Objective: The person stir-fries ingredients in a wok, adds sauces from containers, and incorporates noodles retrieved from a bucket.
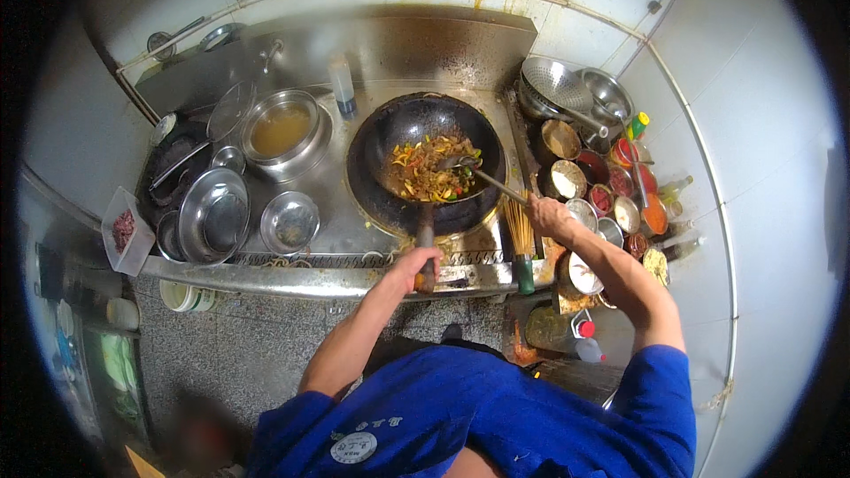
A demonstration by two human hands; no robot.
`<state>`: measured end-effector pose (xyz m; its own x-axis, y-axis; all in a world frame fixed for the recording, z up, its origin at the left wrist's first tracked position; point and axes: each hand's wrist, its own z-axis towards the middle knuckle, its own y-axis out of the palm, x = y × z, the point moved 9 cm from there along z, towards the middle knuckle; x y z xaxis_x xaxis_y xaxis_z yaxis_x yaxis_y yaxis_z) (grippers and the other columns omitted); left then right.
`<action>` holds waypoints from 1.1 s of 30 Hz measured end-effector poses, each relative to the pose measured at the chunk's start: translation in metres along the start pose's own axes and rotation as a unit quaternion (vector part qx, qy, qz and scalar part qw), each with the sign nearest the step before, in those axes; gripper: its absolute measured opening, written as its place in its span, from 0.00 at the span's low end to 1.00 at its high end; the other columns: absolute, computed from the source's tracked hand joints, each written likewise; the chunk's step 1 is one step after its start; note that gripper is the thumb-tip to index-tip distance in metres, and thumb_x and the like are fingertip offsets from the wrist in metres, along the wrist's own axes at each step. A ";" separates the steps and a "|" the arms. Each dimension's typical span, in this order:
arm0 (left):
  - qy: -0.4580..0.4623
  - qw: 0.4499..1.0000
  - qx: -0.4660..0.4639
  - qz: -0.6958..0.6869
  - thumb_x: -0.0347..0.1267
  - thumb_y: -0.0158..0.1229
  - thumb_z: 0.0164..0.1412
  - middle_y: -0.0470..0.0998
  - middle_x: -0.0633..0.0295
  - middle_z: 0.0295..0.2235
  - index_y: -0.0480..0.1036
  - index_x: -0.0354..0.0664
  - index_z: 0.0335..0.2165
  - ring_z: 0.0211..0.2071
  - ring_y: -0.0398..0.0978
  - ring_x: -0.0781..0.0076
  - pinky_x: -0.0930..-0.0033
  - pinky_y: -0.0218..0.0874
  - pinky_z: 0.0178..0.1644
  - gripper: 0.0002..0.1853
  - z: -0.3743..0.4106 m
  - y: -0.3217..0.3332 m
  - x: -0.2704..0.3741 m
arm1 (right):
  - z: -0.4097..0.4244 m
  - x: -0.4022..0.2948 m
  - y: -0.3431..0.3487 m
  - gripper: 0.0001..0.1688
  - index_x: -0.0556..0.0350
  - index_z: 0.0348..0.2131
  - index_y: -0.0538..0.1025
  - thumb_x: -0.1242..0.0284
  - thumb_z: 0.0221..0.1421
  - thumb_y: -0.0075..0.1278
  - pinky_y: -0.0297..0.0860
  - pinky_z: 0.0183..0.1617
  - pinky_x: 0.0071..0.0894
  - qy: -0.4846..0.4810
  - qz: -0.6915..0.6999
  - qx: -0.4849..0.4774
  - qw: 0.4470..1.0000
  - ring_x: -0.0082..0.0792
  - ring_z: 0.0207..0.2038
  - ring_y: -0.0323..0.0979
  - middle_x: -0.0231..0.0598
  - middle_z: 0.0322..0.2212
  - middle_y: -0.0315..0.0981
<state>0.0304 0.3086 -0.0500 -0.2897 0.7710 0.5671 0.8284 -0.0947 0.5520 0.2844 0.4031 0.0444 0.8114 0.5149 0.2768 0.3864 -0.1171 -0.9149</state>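
Observation:
A dark wok [425, 123] sits over the round burner of the steel range. In it lies a stir-fry [428, 169] of browned pieces with yellow, green and red bits. My left hand [420, 265] grips the wok's wooden handle [425, 229], which points towards me. With my right hand [552, 218] I hold the long handle of a cooking ladle [501, 187]. The ladle's metal head rests among the food at the wok's right side. Just below my right hand stands a bamboo wok brush [520, 229] with a green handle.
Left of the wok are a pot of brownish liquid [282, 131], a steel bowl [290, 222] and a large basin [214, 216]. A squeeze bottle [342, 85] stands behind. Seasoning bowls [601, 199] crowd the right side below a perforated strainer [556, 84]. A white bucket [186, 297] is on the floor.

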 end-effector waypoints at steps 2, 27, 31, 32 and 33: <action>0.022 0.997 0.059 0.035 0.28 0.53 0.50 0.68 0.65 0.13 0.65 0.42 0.16 0.13 0.66 0.73 0.70 0.61 0.17 0.09 0.010 -0.027 -0.006 | -0.022 -0.021 -0.010 0.23 0.71 0.41 0.63 0.67 0.62 0.21 0.53 0.07 0.15 -0.072 -0.077 0.006 0.994 0.17 0.11 0.55 0.28 0.15 0.60; 0.029 0.996 0.076 0.028 0.24 0.56 0.46 0.66 0.62 0.12 0.64 0.40 0.24 0.14 0.67 0.72 0.70 0.63 0.18 0.07 -0.109 0.057 -0.020 | -0.032 -0.057 -0.054 0.24 0.61 0.28 0.67 0.66 0.60 0.20 0.69 0.19 0.34 0.098 0.218 0.134 0.962 0.37 0.16 0.67 0.41 0.14 0.66; 0.036 0.997 0.059 0.026 0.32 0.51 0.53 0.68 0.64 0.14 0.66 0.40 0.19 0.12 0.65 0.74 0.73 0.61 0.17 0.10 -0.083 0.047 0.026 | -0.036 -0.048 -0.094 0.32 0.61 0.27 0.72 0.60 0.61 0.18 0.70 0.30 0.42 0.131 0.354 0.075 0.923 0.45 0.23 0.71 0.49 0.21 0.71; 0.033 0.997 0.059 0.022 0.31 0.52 0.53 0.68 0.65 0.14 0.66 0.40 0.20 0.12 0.65 0.74 0.73 0.61 0.17 0.09 -0.064 0.032 0.027 | -0.027 -0.040 -0.087 0.30 0.61 0.29 0.71 0.61 0.61 0.19 0.70 0.30 0.41 0.153 0.304 0.110 0.934 0.45 0.24 0.71 0.50 0.21 0.71; 0.036 0.998 0.053 0.018 0.31 0.52 0.53 0.68 0.65 0.14 0.66 0.40 0.21 0.13 0.65 0.75 0.74 0.61 0.17 0.08 -0.049 0.024 0.031 | -0.013 -0.027 -0.075 0.28 0.61 0.31 0.71 0.62 0.61 0.21 0.70 0.30 0.41 0.175 0.245 0.149 0.942 0.44 0.25 0.71 0.50 0.21 0.70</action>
<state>0.0177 0.2989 0.0105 -0.2898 0.7204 0.6301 0.8839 -0.0509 0.4648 0.2392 0.3870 0.1098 0.9752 0.1438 -0.1680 -0.1702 0.0031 -0.9854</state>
